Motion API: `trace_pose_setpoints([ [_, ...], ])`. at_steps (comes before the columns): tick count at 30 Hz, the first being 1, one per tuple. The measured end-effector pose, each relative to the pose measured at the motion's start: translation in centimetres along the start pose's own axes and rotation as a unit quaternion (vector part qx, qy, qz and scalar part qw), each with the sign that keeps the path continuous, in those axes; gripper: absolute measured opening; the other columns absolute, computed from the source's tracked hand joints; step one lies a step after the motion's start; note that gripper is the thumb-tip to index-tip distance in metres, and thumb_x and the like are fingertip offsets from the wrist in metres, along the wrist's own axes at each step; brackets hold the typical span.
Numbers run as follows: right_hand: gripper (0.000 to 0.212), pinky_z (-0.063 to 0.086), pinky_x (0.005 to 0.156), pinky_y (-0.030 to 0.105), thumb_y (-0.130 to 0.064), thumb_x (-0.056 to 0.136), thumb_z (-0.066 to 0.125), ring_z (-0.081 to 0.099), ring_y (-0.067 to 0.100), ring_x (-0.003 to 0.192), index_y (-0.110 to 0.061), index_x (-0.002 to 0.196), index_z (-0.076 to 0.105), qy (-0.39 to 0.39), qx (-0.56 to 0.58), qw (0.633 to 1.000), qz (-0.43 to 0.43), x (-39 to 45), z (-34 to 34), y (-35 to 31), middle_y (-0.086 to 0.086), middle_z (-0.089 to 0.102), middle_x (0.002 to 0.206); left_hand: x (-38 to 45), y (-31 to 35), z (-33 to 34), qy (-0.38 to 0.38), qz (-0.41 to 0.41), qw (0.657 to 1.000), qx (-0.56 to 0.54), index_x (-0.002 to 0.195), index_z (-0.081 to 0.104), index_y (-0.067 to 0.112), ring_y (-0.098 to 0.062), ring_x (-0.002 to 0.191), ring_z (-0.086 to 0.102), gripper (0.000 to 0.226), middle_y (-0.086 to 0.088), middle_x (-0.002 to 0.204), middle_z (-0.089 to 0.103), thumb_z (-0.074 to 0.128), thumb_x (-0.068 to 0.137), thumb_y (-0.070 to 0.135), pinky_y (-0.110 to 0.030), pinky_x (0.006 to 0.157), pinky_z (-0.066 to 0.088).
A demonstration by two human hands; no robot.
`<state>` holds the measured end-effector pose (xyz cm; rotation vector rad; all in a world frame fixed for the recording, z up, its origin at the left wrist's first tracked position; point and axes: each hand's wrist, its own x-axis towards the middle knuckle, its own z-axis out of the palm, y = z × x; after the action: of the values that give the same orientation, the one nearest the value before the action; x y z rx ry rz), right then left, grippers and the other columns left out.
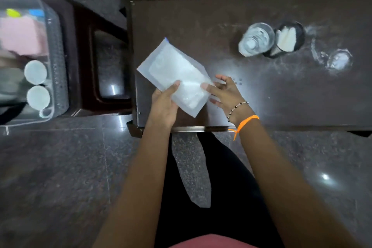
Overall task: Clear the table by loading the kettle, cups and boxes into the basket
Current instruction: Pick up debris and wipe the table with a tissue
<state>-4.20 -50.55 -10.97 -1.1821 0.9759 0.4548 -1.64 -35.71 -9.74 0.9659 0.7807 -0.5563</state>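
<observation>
A: What is the white box (174, 74) doing off the desk (261, 94)?

B: The left hand (164, 104) is gripping its near end, thumb pressing on top, tilting it up above the desk's left corner. The right hand (223, 88) is lying spread beside it, fingertips just touching its edge, likely steadying it for the carry.

A: And the basket (54, 50)?

B: It is sitting well apart to the left on a dark stool (86, 26), already holding two white cups (36, 84), a pink box (21, 35) and blurred items I cannot identify.

A: What is waiting on the desk?

B: A clear glass (256, 39), a dark holder (287, 39) carrying white sachets, and another glass (339, 59).
</observation>
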Motion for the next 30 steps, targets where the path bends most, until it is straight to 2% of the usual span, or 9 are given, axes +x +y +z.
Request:
trace_pose_setpoints([
  [3, 0.03, 0.055, 0.073, 0.025, -0.004, 0.084, 0.063, 0.062, 0.015, 0.091, -0.015, 0.109, 0.049, -0.087, 0.029, 0.995, 0.033, -0.7, 4.4, -0.1, -0.001, 0.062, 0.096, -0.6, 2.8, -2.3, 0.023, 0.03, 0.997, -0.067, 0.131, 0.046, 0.003, -0.033, 0.128, 0.048, 0.042, -0.017, 0.138, 0.049, 0.049, 0.09, -0.005, -0.051, 0.109, 0.038],
  [7, 0.023, 0.056, 0.072, 0.026, 0.002, 0.085, 0.06, 0.062, 0.014, 0.084, -0.017, 0.096, 0.051, -0.079, -0.002, 0.997, 0.008, -1.2, 10.9, -0.6, -0.001, 0.062, 0.09, -0.7, 6.6, -5.9, 0.06, 0.055, 0.99, -0.115, 0.138, 0.04, -0.001, -0.037, 0.131, 0.045, 0.049, -0.022, 0.142, 0.045, 0.049, 0.09, -0.005, -0.053, 0.111, 0.033],
  [10, 0.031, 0.056, 0.058, 0.016, 0.005, 0.086, 0.057, 0.061, 0.02, 0.089, -0.003, 0.115, 0.049, -0.094, -0.048, 0.994, 0.006, -1.5, 15.6, -1.4, 0.008, 0.061, 0.103, -0.6, 9.9, -9.2, 0.069, 0.082, 0.986, -0.13, 0.137, 0.041, 0.0, -0.035, 0.129, 0.047, 0.048, -0.021, 0.141, 0.047, 0.051, 0.09, -0.003, -0.051, 0.11, 0.036],
  [12, 0.037, 0.058, 0.064, 0.022, 0.006, 0.088, 0.053, 0.06, 0.022, 0.087, 0.009, 0.124, 0.045, -0.092, -0.078, 0.992, -0.025, -1.4, 18.8, -2.1, 0.015, 0.062, 0.105, -0.5, 12.3, -11.3, 0.066, 0.104, 0.984, -0.128, 0.134, 0.045, 0.001, -0.029, 0.119, 0.056, 0.044, -0.016, 0.134, 0.055, 0.052, 0.091, 0.0, -0.043, 0.103, 0.046],
  [15, 0.029, 0.048, 0.097, 0.049, 0.008, 0.088, 0.051, 0.054, 0.024, 0.09, 0.016, 0.116, 0.049, -0.061, -0.093, 0.99, -0.09, -0.9, 24.5, -3.8, 0.035, 0.058, 0.116, -0.2, 16.1, -14.6, 0.064, 0.13, 0.985, -0.096, 0.116, 0.055, 0.012, -0.019, 0.108, 0.06, 0.027, -0.004, 0.112, 0.064, 0.052, 0.092, 0.003, -0.03, 0.097, 0.05],
  [19, 0.029, 0.054, 0.085, 0.046, 0.006, 0.088, 0.051, 0.056, 0.018, 0.08, 0.019, 0.114, 0.047, -0.047, -0.097, 0.985, -0.132, 0.9, 31.9, -6.6, 0.027, 0.062, 0.097, 0.8, 19.8, -18.4, 0.116, 0.129, 0.985, -0.02, 0.106, 0.057, 0.018, -0.012, 0.094, 0.062, 0.017, 0.001, 0.1, 0.063, 0.051, 0.093, 0.008, -0.022, 0.091, 0.048],
  [22, 0.027, 0.047, 0.096, 0.053, 0.008, 0.086, 0.051, 0.052, 0.023, 0.088, 0.019, 0.111, 0.049, -0.044, -0.112, 0.982, -0.146, 2.9, 37.4, -8.4, 0.02, 0.058, 0.094, 1.9, 21.6, -20.7, 0.14, 0.125, 0.982, 0.002, 0.107, 0.058, 0.014, -0.011, 0.085, 0.062, 0.018, 0.0, 0.093, 0.064, 0.05, 0.093, 0.006, -0.019, 0.083, 0.051],
  [27, 0.03, 0.045, 0.101, 0.053, 0.01, 0.086, 0.05, 0.058, 0.031, 0.103, 0.015, 0.116, 0.054, -0.06, -0.199, 0.965, -0.162, 5.9, 45.7, -9.9, 0.032, 0.058, 0.121, 3.8, 23.4, -22.0, 0.142, 0.133, 0.981, 0.024, 0.086, 0.061, 0.019, -0.012, 0.078, 0.059, 0.022, -0.002, 0.083, 0.061, 0.051, 0.089, 0.0, -0.022, 0.082, 0.049],
  [30, 0.019, 0.047, 0.098, 0.054, 0.006, 0.09, 0.044, 0.061, 0.031, 0.089, 0.007, 0.094, 0.062, -0.105, -0.268, 0.948, -0.134, 7.5, 49.2, -10.1, 0.026, 0.062, 0.099, 5.0, 23.9, -21.6, 0.145, 0.153, 0.975, 0.072, 0.083, 0.059, 0.026, -0.015, 0.082, 0.055, 0.027, 0.0, 0.081, 0.059, 0.051, 0.089, 0.001, -0.03, 0.085, 0.048],
])
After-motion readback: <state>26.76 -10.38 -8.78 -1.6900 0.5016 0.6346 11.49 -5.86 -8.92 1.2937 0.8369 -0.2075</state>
